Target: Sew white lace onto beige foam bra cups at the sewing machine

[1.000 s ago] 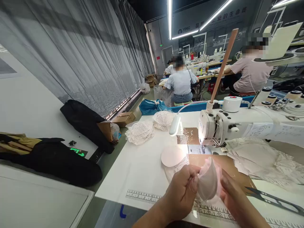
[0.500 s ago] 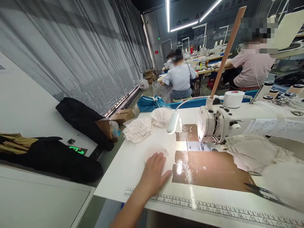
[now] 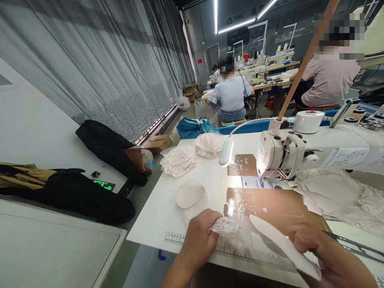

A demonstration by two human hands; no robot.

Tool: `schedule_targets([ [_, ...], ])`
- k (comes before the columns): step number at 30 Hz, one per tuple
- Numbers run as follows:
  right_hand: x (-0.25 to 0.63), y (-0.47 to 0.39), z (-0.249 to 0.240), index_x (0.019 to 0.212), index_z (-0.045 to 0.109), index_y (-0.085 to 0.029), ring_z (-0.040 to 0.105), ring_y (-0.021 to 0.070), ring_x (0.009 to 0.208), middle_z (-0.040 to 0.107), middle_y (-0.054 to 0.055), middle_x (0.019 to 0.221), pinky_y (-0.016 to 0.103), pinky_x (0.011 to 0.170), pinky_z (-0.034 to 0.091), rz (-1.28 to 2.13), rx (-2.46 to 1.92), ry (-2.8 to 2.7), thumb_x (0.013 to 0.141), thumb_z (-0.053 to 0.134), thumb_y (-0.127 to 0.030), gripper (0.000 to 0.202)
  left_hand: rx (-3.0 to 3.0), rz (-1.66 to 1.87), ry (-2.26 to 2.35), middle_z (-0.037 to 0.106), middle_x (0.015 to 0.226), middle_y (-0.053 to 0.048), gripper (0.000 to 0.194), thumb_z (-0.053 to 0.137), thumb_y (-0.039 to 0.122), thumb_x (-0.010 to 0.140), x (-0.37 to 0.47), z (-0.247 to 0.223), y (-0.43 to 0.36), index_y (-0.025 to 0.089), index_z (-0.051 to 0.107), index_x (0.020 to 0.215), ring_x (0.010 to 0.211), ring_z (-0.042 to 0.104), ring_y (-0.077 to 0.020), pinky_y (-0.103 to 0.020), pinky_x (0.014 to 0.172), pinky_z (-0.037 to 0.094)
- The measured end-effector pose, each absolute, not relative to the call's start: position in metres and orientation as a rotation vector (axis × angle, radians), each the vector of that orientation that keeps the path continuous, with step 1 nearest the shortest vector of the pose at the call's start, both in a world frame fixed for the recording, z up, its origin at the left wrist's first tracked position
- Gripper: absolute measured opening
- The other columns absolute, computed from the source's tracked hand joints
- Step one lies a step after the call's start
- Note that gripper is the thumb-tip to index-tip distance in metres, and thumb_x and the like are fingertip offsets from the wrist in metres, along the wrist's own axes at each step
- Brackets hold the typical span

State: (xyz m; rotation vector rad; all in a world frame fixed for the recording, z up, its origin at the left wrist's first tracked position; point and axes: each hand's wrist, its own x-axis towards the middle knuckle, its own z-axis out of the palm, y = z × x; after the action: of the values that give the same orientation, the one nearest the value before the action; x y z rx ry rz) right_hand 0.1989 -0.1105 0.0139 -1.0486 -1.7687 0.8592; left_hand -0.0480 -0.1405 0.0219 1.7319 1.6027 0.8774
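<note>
My left hand (image 3: pixel 201 239) is closed on the gathered end of a piece of white lace (image 3: pixel 235 230), above the front of the white table. My right hand (image 3: pixel 315 244) grips a pale, smooth, curved fabric piece (image 3: pixel 274 240), held tilted beside the lace. Whether the lace and that piece are joined, I cannot tell. Flat on the table, just beyond my left hand, lies a pale oval fabric piece (image 3: pixel 189 195) with sheer material along its lower side.
A white sewing machine (image 3: pixel 276 154) with a small lamp (image 3: pixel 226 153) stands at the right. Two lace piles (image 3: pixel 179 161) lie at the back left. Black scissors (image 3: pixel 351 242) rest near my right hand. A ruler strip (image 3: pixel 172 237) runs along the front edge. Co-workers (image 3: pixel 231 94) sit beyond.
My left hand has lifted from the tabletop and closed on the lace. My right hand has come into view with the pale piece. The view has shifted slightly.
</note>
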Motion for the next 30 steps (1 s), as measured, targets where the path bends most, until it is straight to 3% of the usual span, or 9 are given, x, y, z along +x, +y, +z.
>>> schedule_targets([
  [2,0.199,-0.103,0.014,0.066,0.055,-0.027,0.058,0.0225,0.074,0.063,0.004,0.076,0.03,0.063,0.044,0.834,-1.139,-1.68,0.081,0.063,-0.04,0.021,1.5,0.905,1.451,0.063,0.075,-0.005,0.03,0.051,0.038,0.092,-0.049,0.019,-0.141,0.015,0.069,0.084,0.072,0.058,-0.0181,-0.025,0.065,0.043],
  [4,0.192,-0.097,0.007,0.068,0.055,-0.025,0.055,0.02,0.069,0.06,0.003,0.073,0.029,0.061,0.041,1.092,-1.158,-1.669,0.084,0.06,-0.044,0.025,1.294,0.889,1.068,0.064,0.083,-0.007,0.043,0.051,0.052,0.092,-0.041,0.017,-0.145,0.015,0.068,0.105,0.075,0.061,-0.0188,-0.027,0.07,0.046],
  [7,0.176,-0.094,-0.007,0.077,0.06,-0.022,0.05,0.0155,0.061,0.057,0.0,0.068,0.026,0.055,0.039,1.812,-0.996,-1.5,0.08,0.065,-0.051,0.03,1.156,0.848,0.639,0.058,0.121,-0.013,0.077,0.061,0.062,0.082,-0.026,0.017,-0.15,0.028,0.035,0.146,0.092,0.064,-0.0224,-0.036,0.082,0.047],
  [9,0.17,-0.095,-0.01,0.088,0.063,-0.021,0.054,0.0156,0.064,0.061,-0.001,0.071,0.025,0.057,0.04,2.135,-0.886,-1.219,0.074,0.071,-0.05,0.033,1.135,0.851,0.612,0.05,0.131,-0.014,0.092,0.07,0.06,0.076,-0.024,0.016,-0.15,0.033,0.023,0.15,0.086,0.063,-0.0184,-0.033,0.078,0.048],
  [12,0.167,-0.099,-0.004,0.094,0.064,-0.022,0.058,0.0165,0.066,0.063,-0.002,0.068,0.025,0.059,0.042,2.314,-0.83,-0.908,0.066,0.081,-0.041,0.038,1.181,1.0,0.886,0.049,0.128,-0.012,0.092,0.079,0.051,0.068,-0.029,0.013,-0.143,0.029,0.034,0.146,0.078,0.056,-0.0133,-0.026,0.07,0.047],
  [16,0.168,-0.099,0.008,0.083,0.063,-0.021,0.053,0.0128,0.058,0.062,-0.004,0.065,0.023,0.053,0.039,2.216,-0.887,-0.833,0.056,0.087,-0.029,0.037,1.094,0.962,1.009,0.058,0.113,-0.011,0.076,0.081,0.046,0.067,-0.031,0.007,-0.132,0.019,0.054,0.132,0.09,0.055,-0.0206,-0.031,0.08,0.045],
  [22,0.173,-0.09,0.0,0.116,0.057,-0.028,0.061,0.0203,0.074,0.068,0.002,0.083,0.031,0.068,0.048,1.768,-1.117,-0.909,0.068,0.078,-0.049,0.057,0.761,1.013,0.98,0.058,0.076,-0.001,0.033,0.079,0.037,0.071,-0.023,-0.002,-0.132,0.012,0.067,0.088,0.07,0.048,-0.0109,-0.02,0.066,0.036],
  [26,0.18,-0.086,-0.004,0.079,0.068,-0.023,0.056,0.0189,0.066,0.064,0.002,0.072,0.028,0.061,0.044,1.737,-1.142,-1.147,0.079,0.062,-0.06,0.037,0.796,1.037,0.964,0.06,0.079,-0.003,0.038,0.075,0.043,0.075,-0.018,-0.003,-0.13,0.011,0.067,0.092,0.072,0.049,-0.0127,-0.022,0.067,0.037],
  [30,0.181,-0.086,-0.001,0.078,0.068,-0.023,0.053,0.0196,0.067,0.062,0.002,0.073,0.031,0.065,0.046,1.751,-1.096,-1.19,0.082,0.052,-0.065,0.045,0.848,1.102,1.06,0.062,0.074,-0.005,0.044,0.065,0.054,0.081,-0.01,-0.006,-0.13,0.011,0.067,0.09,0.071,0.053,-0.016,-0.026,0.067,0.041],
])
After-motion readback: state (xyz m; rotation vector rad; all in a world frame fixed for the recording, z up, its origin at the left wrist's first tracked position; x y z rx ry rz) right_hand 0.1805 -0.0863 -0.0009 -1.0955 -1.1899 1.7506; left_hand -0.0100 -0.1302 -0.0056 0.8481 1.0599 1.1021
